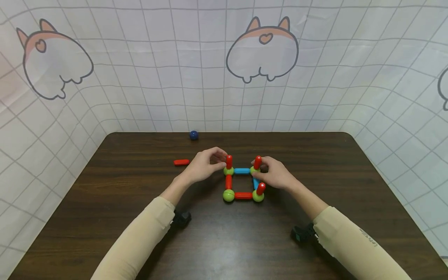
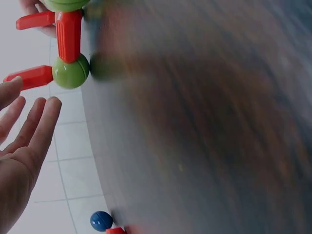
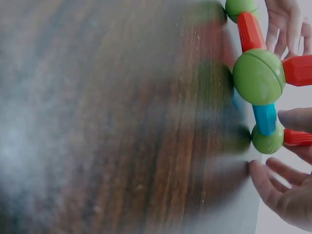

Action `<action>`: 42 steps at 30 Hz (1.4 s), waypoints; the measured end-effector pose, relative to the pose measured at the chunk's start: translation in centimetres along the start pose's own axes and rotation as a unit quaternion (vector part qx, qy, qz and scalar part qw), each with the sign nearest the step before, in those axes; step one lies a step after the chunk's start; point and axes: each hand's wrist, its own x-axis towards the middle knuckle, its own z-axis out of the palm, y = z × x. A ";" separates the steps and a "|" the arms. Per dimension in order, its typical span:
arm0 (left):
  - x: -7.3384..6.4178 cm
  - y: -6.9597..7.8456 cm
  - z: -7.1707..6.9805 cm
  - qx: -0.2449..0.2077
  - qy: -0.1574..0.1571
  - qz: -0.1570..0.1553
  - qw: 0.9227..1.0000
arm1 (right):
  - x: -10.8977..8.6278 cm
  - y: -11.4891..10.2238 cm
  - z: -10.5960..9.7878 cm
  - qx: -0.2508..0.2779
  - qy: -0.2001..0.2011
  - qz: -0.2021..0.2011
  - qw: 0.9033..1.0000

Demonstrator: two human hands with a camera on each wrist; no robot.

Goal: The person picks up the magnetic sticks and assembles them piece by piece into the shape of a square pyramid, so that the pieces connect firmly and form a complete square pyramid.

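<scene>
A square frame of green balls and rods sits on the table, with red rods along its front and left and blue rods along its back and right. Three corners carry upright red rods; the front left ball has none. Beside the back left upright rod is my left hand, thumb tip overlapping that rod in the left wrist view, other fingers extended. My right hand pinches the back right upright rod low down, thumb and forefinger on either side, by its green ball.
A loose red rod lies left of my left hand. Farther back, a dark blue ball rests near the table's rear edge. A white gridded cloth with cartoon animals rises behind and at both sides of the brown table.
</scene>
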 end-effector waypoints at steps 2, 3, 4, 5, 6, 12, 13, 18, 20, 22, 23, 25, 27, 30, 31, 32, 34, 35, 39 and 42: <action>-0.2 -0.3 -0.2 0.002 0.002 -0.001 1.000 | 0.2 0.1 0.0 0.003 -0.002 -0.001 1.000; -0.3 -0.5 -0.4 0.003 0.003 -0.002 1.000 | 0.3 0.1 0.0 0.003 -0.003 -0.001 1.000; -0.4 -0.6 -0.5 0.005 0.004 -0.004 1.000 | 0.3 0.1 0.0 0.002 -0.003 0.001 1.000; -0.5 -0.8 -0.7 0.007 0.005 -0.004 1.000 | 0.4 0.2 0.0 -0.003 -0.002 -0.001 1.000; -0.6 -0.9 -0.8 0.008 0.006 -0.005 1.000 | 0.4 0.2 0.0 -0.007 0.000 -0.001 1.000; -1.1 -1.6 -1.4 0.017 0.005 -0.014 1.000 | 0.3 0.4 -0.3 -0.027 0.011 0.007 1.000; -1.1 -1.7 -1.5 0.018 0.006 -0.016 1.000 | 0.2 0.4 -0.3 -0.031 0.010 0.008 0.999; -1.4 -1.6 -1.7 0.022 0.010 -0.024 0.999 | -0.2 0.7 -0.6 -0.043 0.006 0.017 0.999; -1.5 -1.5 -1.8 0.026 0.010 -0.024 0.999 | -0.4 0.9 -0.6 -0.046 0.007 0.016 0.999; -1.6 -1.6 -1.9 0.028 0.010 -0.024 0.999 | -0.6 1.0 -0.6 -0.046 0.010 0.012 0.999; -1.6 -1.6 -1.9 0.030 0.011 -0.024 0.999 | -0.7 1.1 -0.6 -0.044 0.011 0.009 0.999; -1.7 -1.7 -2.1 0.032 0.013 -0.022 0.999 | -0.9 1.1 -0.6 -0.039 0.014 0.006 0.999; -1.7 -1.8 -2.2 0.029 0.014 -0.022 0.999 | -1.1 1.2 -0.5 -0.036 0.018 0.005 0.999; -1.8 -1.9 -2.5 0.025 0.015 -0.023 0.999 | -1.4 1.1 -0.4 -0.035 0.023 0.007 0.999; -1.8 -2.0 -2.6 0.024 0.015 -0.024 0.999 | -1.4 1.1 -0.4 -0.036 0.023 0.007 0.999; -1.9 -2.0 -2.6 0.024 0.015 -0.027 0.999 | -1.5 1.2 -0.4 -0.037 0.022 0.007 0.999; -1.9 -2.0 -2.7 0.024 0.014 -0.029 0.999 | -1.6 1.3 -0.5 -0.032 0.014 0.002 0.999; -2.0 -2.0 -2.7 0.024 0.014 -0.030 0.999 | -1.6 1.3 -0.6 -0.027 0.009 0.000 1.000; -2.1 -1.9 -2.8 0.028 0.012 -0.028 0.999 | -1.8 1.6 -1.1 -0.006 -0.020 -0.014 1.000; -2.2 -1.9 -2.8 0.031 0.011 -0.027 0.999 | -1.9 1.9 -1.3 -0.004 -0.030 -0.025 0.999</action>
